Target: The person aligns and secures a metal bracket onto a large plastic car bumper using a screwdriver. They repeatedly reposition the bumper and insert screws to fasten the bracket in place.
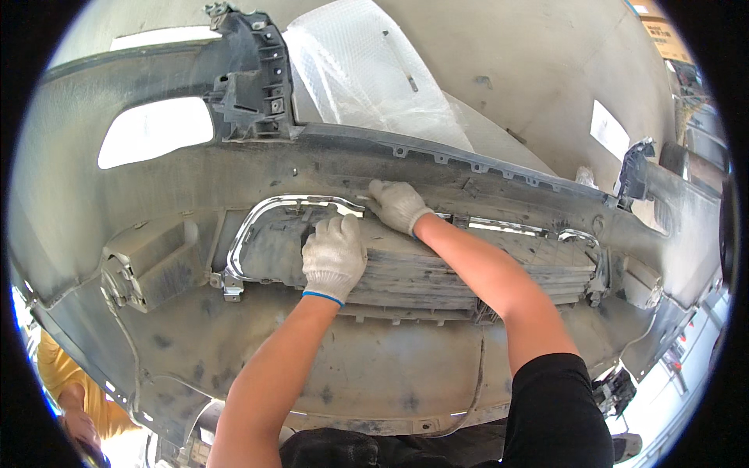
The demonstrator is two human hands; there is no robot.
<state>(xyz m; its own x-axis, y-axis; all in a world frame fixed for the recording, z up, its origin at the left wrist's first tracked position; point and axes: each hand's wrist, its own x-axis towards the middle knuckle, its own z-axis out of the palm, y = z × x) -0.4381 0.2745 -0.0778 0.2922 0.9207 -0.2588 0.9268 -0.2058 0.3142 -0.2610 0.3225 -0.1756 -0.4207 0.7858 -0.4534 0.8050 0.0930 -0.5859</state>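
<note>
My left hand (335,253), in a pale knitted glove with a blue cuff, is closed with its fingers curled at the upper edge of a dusty black grille (437,274). What its fingers hold is hidden. Just above and to the right, my right hand (398,207), also gloved, bends closed over the grille's upper border, beside the end of a shiny chrome trim strip (248,231). Whether it grips that strip is unclear. The grille is set in a large dusty car bumper cover (367,360), whose inner side faces me.
A black bracket (261,86) rises at the bumper's far left. Bubble wrap (363,66) lies on the floor (515,39) beyond it. A cardboard box (663,35) is at the far right. Another person in a yellow garment (101,402) is at the lower left.
</note>
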